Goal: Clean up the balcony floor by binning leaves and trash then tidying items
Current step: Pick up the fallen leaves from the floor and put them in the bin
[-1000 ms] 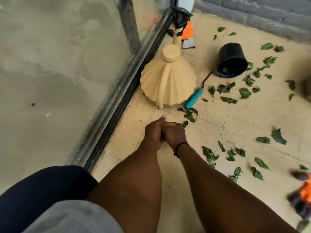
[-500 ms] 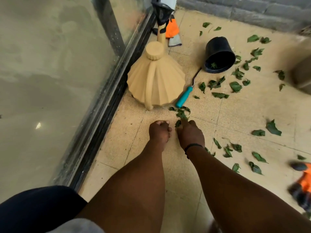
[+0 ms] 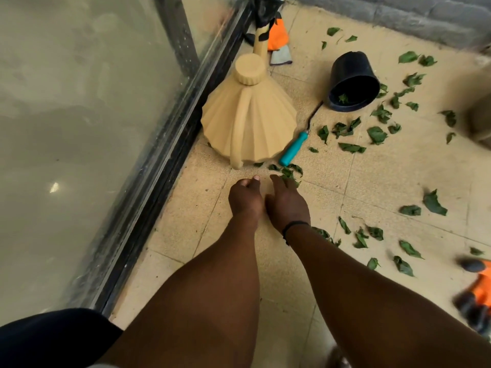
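Reaching toward leaf cluster (image 3: 288,172) at frame centre, right hand (image 3: 287,200) spreads fingers over it, ready to gather. Left hand (image 3: 244,199) beside it, fingers curled; contents cannot tell. More leaves (image 3: 377,135) scattered right, near tipped black pot (image 3: 353,81).

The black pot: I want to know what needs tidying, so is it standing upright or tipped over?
Tipped over. The black pot lies on its side on the floor, its open mouth facing the camera.
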